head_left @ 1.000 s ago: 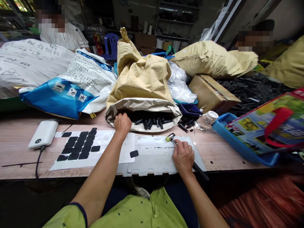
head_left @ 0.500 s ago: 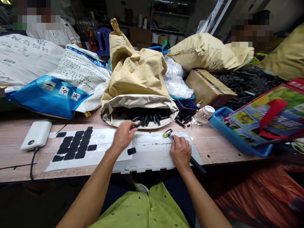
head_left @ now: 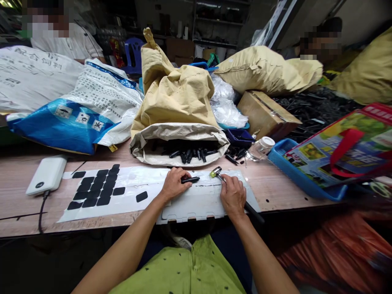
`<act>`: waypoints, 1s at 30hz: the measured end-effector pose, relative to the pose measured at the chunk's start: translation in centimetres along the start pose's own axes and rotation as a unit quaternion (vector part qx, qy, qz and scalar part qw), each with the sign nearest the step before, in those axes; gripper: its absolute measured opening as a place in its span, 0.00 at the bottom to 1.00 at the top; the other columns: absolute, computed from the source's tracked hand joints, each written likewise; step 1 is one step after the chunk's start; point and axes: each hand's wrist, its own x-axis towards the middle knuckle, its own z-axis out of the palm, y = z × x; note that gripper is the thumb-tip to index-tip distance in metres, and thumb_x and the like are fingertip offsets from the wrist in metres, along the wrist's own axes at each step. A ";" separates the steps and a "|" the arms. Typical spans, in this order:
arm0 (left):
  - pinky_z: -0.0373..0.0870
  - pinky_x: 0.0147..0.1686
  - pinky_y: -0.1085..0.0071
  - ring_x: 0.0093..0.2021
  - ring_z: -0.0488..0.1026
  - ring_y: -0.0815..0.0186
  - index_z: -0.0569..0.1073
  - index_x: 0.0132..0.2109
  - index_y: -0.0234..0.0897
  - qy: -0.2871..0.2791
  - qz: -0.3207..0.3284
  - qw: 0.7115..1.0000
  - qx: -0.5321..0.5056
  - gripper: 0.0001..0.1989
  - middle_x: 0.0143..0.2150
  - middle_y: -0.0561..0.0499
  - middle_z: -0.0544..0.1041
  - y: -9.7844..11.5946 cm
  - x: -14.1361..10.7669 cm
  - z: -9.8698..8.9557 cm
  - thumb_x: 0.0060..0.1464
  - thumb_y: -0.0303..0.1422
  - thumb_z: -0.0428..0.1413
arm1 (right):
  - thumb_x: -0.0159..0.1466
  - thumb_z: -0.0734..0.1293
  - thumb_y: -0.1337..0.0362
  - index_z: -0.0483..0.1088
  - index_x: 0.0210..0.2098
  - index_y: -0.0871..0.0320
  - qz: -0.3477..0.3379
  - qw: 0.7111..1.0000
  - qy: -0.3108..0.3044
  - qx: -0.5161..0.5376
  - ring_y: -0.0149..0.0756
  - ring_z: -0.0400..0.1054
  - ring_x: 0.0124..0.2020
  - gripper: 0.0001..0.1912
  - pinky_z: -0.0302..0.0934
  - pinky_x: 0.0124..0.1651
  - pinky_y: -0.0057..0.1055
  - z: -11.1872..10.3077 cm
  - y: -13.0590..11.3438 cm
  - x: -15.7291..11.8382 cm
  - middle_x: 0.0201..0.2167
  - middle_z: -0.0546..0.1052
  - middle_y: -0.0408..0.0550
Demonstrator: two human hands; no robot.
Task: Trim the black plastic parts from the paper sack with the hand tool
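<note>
A black pen-like piece [head_left: 192, 179] is pinched in my left hand [head_left: 176, 183], low over the grey-white board [head_left: 190, 208]. My right hand [head_left: 233, 195] is wrapped round a small hammer [head_left: 215, 172]; its yellowish-tipped head points left and its black handle sticks out below the hand. Left of my left hand lies a white sheet [head_left: 125, 206] with rows of black rounded squares [head_left: 96, 185]. One loose black square [head_left: 141, 197] rests nearer my left wrist. Behind the board, an open tan sack [head_left: 180, 98] shows several black pieces [head_left: 191, 154] in its mouth.
A white power bank [head_left: 47, 175] with a cable sits at the left. On the right are a clear jar [head_left: 261, 148], a blue tray [head_left: 306, 175] holding a colourful bag [head_left: 346, 143], and a cardboard box [head_left: 266, 114]. Two people sit beyond the sacks.
My left hand has moved right and nearer, from the sack's mouth to the board, with the black piece in it. The loose black square now lies farther left. My right hand stays put.
</note>
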 end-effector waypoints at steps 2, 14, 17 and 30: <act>0.62 0.44 0.64 0.42 0.67 0.59 0.79 0.41 0.41 -0.001 0.001 1.000 -0.011 0.09 0.37 0.52 0.77 0.1 0.0 -0.1 0.51 0.32 0.65 | 0.70 0.60 0.67 0.75 0.52 0.54 0.004 0.999 0.001 0.050 0.43 0.65 0.43 0.16 0.57 0.44 0.37 -0.4 -0.4 0.1 0.41 0.76 0.51; 0.63 0.46 0.63 0.44 0.68 0.59 0.81 0.41 0.43 0.002 -0.006 1.000 -0.024 0.09 0.37 0.52 0.77 -0.1 0.1 -0.2 0.50 0.32 0.66 | 0.71 0.60 0.63 0.74 0.53 0.55 -0.015 0.937 -0.029 0.348 0.40 0.74 0.50 0.16 0.67 0.55 0.37 -1.6 -6.5 -0.6 0.49 0.79 0.52; 0.64 0.46 0.63 0.44 0.68 0.59 0.81 0.41 0.43 0.004 -0.005 1.000 -0.026 0.08 0.37 0.52 0.77 -0.2 0.1 -0.2 0.51 0.32 0.65 | 0.70 0.60 0.62 0.75 0.52 0.55 0.008 0.939 -0.031 0.343 0.40 0.74 0.49 0.16 0.68 0.53 0.38 -1.5 -6.2 -0.5 0.48 0.80 0.53; 0.64 0.45 0.63 0.44 0.69 0.58 0.80 0.39 0.41 0.003 -0.010 1.000 -0.026 0.07 0.38 0.51 0.77 0.1 0.0 -0.4 0.51 0.30 0.64 | 0.69 0.60 0.63 0.75 0.52 0.56 0.042 0.943 -0.032 0.330 0.41 0.74 0.50 0.17 0.68 0.54 0.39 -1.7 -5.4 -0.9 0.49 0.80 0.53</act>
